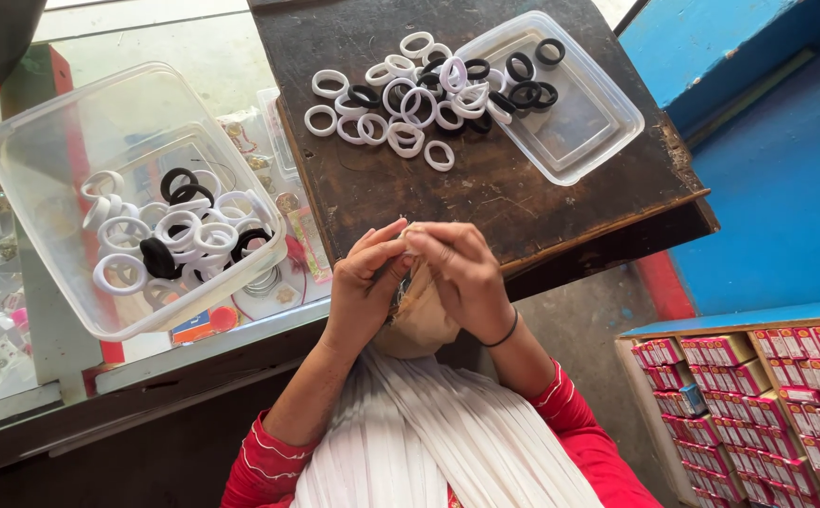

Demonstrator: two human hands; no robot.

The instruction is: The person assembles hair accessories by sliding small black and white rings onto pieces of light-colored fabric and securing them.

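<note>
Beige pouch (419, 315) is hanging just below the dark table's (523, 202) front edge while left hand (367, 277) & right hand (461, 268) are pinching its top, prob. working the mouth open/shut; next move needs fingertip precision, w/ hair rings (410, 99) lying well apart.

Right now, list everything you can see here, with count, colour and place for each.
Hair ties on the board: many, white and black, loose pile on the dark wooden board.
Lid: one, clear plastic, right side of the board, a few ties on it.
Box: one, clear plastic, on the glass counter at left, holding white and black ties.
Small boxes: many, pink-red, shelf at lower right.
Beige bundle: one, below the hands.
Left hand: pinching something small, too hidden to tell what.
Right hand: fingertips meeting the left's, black band on the wrist.
</note>
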